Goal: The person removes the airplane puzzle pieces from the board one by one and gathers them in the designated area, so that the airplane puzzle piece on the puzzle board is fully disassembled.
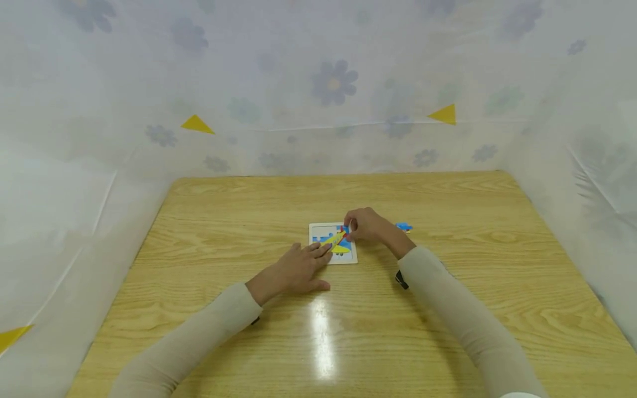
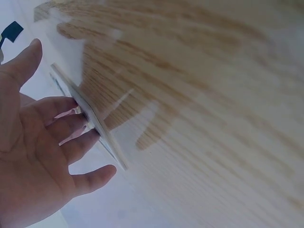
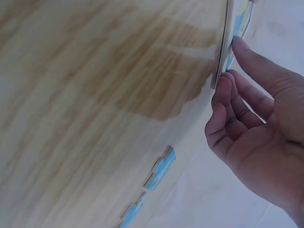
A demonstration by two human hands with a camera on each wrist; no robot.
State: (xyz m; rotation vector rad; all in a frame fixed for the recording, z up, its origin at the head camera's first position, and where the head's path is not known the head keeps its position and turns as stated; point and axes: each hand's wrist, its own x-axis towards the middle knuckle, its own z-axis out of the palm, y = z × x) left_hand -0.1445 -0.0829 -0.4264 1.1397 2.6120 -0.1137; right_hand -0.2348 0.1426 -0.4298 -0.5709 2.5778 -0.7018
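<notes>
Yellow and blue are the main colours of the airplane jigsaw point(image 1: 340, 249), which sits in its white tray point(image 1: 354, 255) just right of the centre of the head view, flat on the wood-grain bench point(image 1: 249, 210). The left hand point(image 1: 301, 268) has a wide grip, fingers extended over the tray's lower-left part and holding nothing; the right hand point(image 1: 367, 224) has a narrow grip, thumb and curled fingers holding the jigsaw's upper-right corner. Whether a separate piece is pinched there cannot be told. Risks, as judged: force at that corner could slide or tip the tray on the glossy bench should the left hand bear too lightly; a piece forced in out of line could ride up on its neighbours; lifted fingertips could drag seated pieces out; the right forearm, passing close to the loose pieces at the right of the head view, could sweep them aside. Count: one airplane jigsaw; one tray; one bench; two hands; two loose blue pieces, the upper point(image 3: 161, 168) and the lower point(image 3: 132, 211), at the bottom of the right wrist view; three yellow triangles, at upper left point(image 1: 197, 125), upper right point(image 1: 444, 114) and lower left point(image 1: 12, 337) of the head view. Seated pieces could not be counted, being partly covered by fingers.
</notes>
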